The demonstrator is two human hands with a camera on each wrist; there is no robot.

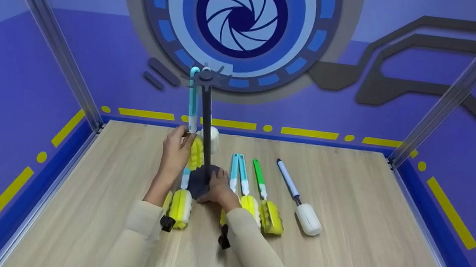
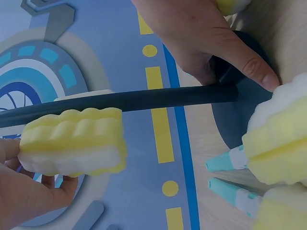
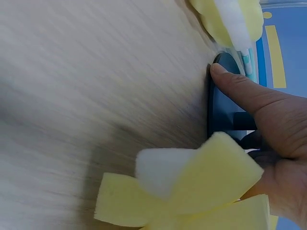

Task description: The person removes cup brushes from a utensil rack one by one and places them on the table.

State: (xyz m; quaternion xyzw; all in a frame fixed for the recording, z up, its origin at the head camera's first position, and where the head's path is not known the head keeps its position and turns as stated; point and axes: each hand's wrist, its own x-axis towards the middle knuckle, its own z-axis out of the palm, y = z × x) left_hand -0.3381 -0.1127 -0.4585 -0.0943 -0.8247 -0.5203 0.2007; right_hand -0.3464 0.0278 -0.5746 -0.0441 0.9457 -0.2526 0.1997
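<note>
My left hand (image 1: pixel 176 147) pinches a teal-handled sponge brush (image 1: pixel 194 100) near its neck, its yellow-and-white sponge (image 2: pixel 72 141) pointing down beside the black pole. The handle's top is level with the hooks of a black stand (image 1: pixel 206 122); whether it sits on a hook I cannot tell. Behind the pole, a white-sponged brush (image 1: pixel 214 140) hangs upright. My right hand (image 1: pixel 218 190) holds the stand's round base (image 2: pixel 230 110), its thumb (image 3: pixel 225 72) lying along the rim.
Left of the base lie sponge brushes (image 1: pixel 181 209), partly behind my left arm. Right of it are teal-handled brushes (image 1: pixel 242 174), a green-handled brush (image 1: pixel 259 177) and a white-sponged brush (image 1: pixel 307 219) with a lilac handle. A blue patterned wall (image 1: pixel 307 113) borders the wooden tabletop (image 1: pixel 364 203).
</note>
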